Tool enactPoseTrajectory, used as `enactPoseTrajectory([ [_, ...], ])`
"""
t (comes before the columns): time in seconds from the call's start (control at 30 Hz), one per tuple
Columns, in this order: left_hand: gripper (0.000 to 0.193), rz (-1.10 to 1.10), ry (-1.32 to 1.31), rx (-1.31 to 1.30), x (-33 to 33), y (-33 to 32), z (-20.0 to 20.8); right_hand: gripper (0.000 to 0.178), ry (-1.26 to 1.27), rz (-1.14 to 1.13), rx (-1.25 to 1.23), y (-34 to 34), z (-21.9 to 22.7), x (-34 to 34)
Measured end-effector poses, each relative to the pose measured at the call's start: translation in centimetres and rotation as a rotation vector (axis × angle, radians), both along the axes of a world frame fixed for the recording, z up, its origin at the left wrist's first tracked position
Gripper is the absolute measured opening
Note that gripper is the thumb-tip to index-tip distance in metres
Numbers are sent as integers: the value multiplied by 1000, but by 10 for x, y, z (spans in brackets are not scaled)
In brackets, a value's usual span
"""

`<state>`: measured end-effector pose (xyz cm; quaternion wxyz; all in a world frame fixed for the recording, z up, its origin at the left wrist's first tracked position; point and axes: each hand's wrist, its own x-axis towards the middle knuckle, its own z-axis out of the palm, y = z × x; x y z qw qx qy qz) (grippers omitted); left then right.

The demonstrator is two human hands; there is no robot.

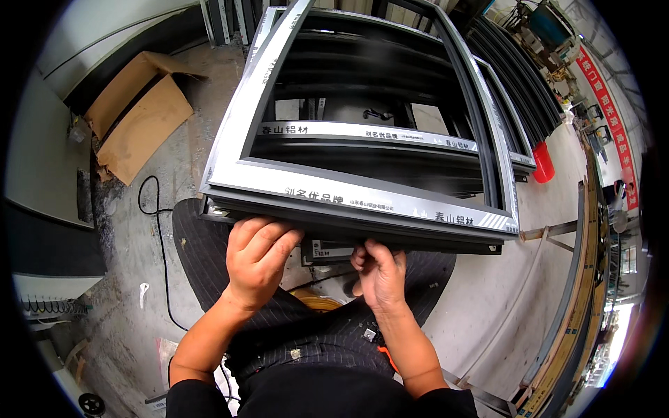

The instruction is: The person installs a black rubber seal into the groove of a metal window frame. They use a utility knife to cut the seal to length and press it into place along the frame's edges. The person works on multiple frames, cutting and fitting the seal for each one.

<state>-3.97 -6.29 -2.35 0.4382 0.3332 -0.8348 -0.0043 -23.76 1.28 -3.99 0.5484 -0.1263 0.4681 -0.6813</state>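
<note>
A dark window frame (230,167) with white protective film on its face lies across my lap, tilted, its near edge toward me. My left hand (260,259) is closed at the left part of that near edge, with its fingertips against the dark profile and the thumb hidden. Close under the edge, right of the middle, my right hand (382,275) has its fingers curled in and pressed together. Whatever it pinches is too small or hidden to name. A second filmed crossbar (369,134) shows through the frame's opening.
More dark frames (498,97) stack behind and to the right. A red bucket (543,163) stands beside them. Cardboard (143,115) lies on the floor at the left, near a black cable (162,244). Long profiles (578,299) run along the right side.
</note>
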Motion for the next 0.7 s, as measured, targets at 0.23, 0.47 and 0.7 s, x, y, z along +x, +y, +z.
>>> enactPoseTrajectory([
  [0.23, 24, 6, 18, -2, 0, 0, -6, 16, -21, 52, 50, -3, -2, 3],
  [0.47, 25, 24, 19, 5, -1, 0, -5, 20, -86, 114, 58, -12, 5, 16],
  [0.7, 25, 38, 24, 27, 7, 0, 2, 17, -56, 126, 32, -15, -4, 21],
])
